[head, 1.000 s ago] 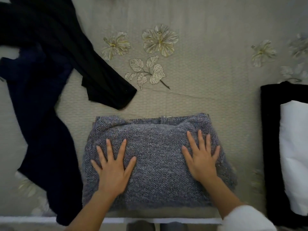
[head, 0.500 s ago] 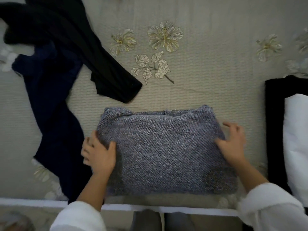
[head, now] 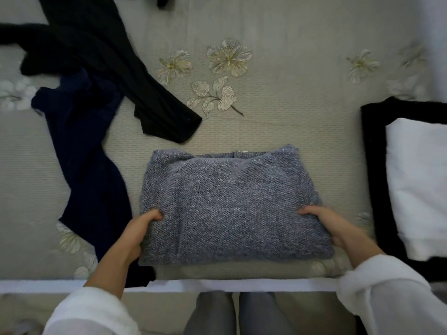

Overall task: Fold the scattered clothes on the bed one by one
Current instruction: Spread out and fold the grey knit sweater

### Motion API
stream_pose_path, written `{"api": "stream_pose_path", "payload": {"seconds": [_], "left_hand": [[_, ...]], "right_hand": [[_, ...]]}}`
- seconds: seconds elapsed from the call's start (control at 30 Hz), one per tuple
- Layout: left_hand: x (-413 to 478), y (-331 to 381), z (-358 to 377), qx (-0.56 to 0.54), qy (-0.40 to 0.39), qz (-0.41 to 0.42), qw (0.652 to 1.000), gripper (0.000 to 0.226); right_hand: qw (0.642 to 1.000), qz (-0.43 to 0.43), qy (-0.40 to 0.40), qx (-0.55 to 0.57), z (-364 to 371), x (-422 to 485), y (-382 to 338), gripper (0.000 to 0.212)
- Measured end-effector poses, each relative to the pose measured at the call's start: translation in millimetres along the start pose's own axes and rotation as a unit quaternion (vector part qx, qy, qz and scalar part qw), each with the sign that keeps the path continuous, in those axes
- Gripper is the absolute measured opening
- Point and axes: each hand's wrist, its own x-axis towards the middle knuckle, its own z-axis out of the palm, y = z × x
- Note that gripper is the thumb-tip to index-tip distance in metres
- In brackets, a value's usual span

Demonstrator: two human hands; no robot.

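Both palms, which lay flat and spread on top of the folded knit a second ago, have slid out to its sides and now curl round its edges. The grey-blue sweater (head: pixel 229 204) lies as a neat rectangle at the near edge of the bed (head: pixel 290 112), straight in front of the person. The left grip (head: pixel 135 234) holds its left edge, thumb on top and fingers tucked underneath. The right grip (head: pixel 330 226) holds the right edge the same way. Each is closed on the knit.

This suggests the smoothing is over and the sweater is finished, ready to be lifted, probably toward the pile on the right.

By count, one sweater is in hand. Two folded pieces lie at the right, a white piece (head: pixel 420 184) resting on a black piece (head: pixel 372 165). Two loose garments lie at the left, a black garment (head: pixel 108 59) draped over a navy garment (head: pixel 89 170), both unfolded. A dark scrap (head: pixel 164 0) shows at the far edge, and it cannot be told whether that is a third.
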Motion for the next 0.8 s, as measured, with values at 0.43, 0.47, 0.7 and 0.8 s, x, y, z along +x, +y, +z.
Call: {"api": "stream_pose_path", "payload": {"seconds": [0.43,0.47,0.7,0.8], "left_hand": [[-133,80,129,0.146,-0.022,0.235,0.961,0.041],[-142,86,148,0.155,-0.036,0.252,0.955,0.037],[-191,124,296,0.244,-0.108,0.354,0.897,0.016],[-212,141,358,0.287,-0.131,0.405,0.858,0.003]], "right_hand": [[0.965,-0.202,0.147,0.080,-86,-159,8,0.024],[0.960,-0.206,0.164,0.098,-102,-169,14,0.024],[0.902,-0.220,0.300,0.218,-181,-204,57,0.021],[0.871,-0.215,0.342,0.278,-196,-201,71,0.029]]}}
